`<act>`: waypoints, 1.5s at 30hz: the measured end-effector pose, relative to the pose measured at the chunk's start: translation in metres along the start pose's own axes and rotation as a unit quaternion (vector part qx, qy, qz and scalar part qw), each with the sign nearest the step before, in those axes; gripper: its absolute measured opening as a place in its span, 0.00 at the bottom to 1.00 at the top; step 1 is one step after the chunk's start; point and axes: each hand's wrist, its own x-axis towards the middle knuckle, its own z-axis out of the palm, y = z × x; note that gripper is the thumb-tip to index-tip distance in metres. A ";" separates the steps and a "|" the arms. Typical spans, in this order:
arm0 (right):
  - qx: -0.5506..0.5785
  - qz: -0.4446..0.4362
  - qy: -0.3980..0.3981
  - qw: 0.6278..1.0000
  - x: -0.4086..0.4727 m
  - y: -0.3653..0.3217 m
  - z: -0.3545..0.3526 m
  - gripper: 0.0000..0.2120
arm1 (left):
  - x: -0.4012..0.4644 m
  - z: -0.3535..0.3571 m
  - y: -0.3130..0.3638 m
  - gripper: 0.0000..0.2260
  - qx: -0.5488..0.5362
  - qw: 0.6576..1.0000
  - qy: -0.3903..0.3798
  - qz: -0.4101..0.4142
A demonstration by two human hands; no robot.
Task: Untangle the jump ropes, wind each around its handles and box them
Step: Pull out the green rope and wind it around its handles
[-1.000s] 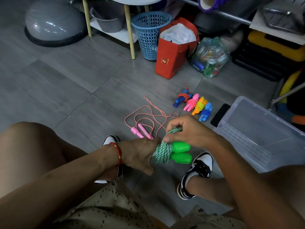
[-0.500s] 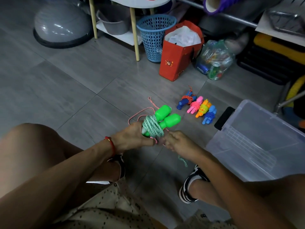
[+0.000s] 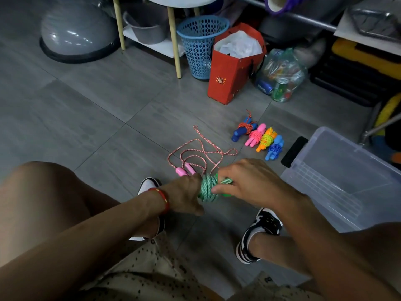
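- The left hand [image 3: 186,193] grips the green jump rope [image 3: 208,187] bundle at one end, fingers curled round the handles beneath the coil; the handles themselves are now almost wholly hidden, only a sliver of green plastic showing under the right hand.
- The right hand [image 3: 247,183] is back on top of the bundle, fingers curled over its far end and pinching a strand of the cord. Half a second ago it was below the bundle drawing the loose tail down; a second ago it lay over the coil as it does now. Judgement: one more turn of winding has gone on.
- No free tail of green cord is visible hanging clear. Judgement: the winding of this rope is near its end, with tucking or securing the last length the step in hand.
- The bundle is held in the air above the floor [image 3: 86,109], between the two shoes, lower in view than half a second ago.
- The pink jump rope [image 3: 195,153] lies loose on the floor just beyond the hands, unwound, handles together. It remains to be done.
- Four wound ropes [image 3: 258,137] lie side by side near the clear plastic box [image 3: 338,181], not inside it. Boxing has not begun.
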 end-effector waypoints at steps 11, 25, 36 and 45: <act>0.457 0.126 -0.060 0.879 -0.003 0.018 0.006 0.06 | -0.021 0.007 0.015 0.35 0.138 0.954 0.206 0.167; 0.595 0.136 -0.020 0.792 -0.004 0.016 0.022 0.04 | -0.021 -0.023 -0.010 0.14 -0.271 0.922 0.238 0.138; 0.486 0.146 0.084 0.858 0.002 0.001 0.024 0.07 | -0.016 -0.026 -0.012 0.18 -0.208 0.913 0.309 0.168; 0.497 0.151 0.069 0.852 0.000 -0.002 0.020 0.07 | -0.018 -0.028 -0.012 0.25 -0.180 0.917 0.298 0.194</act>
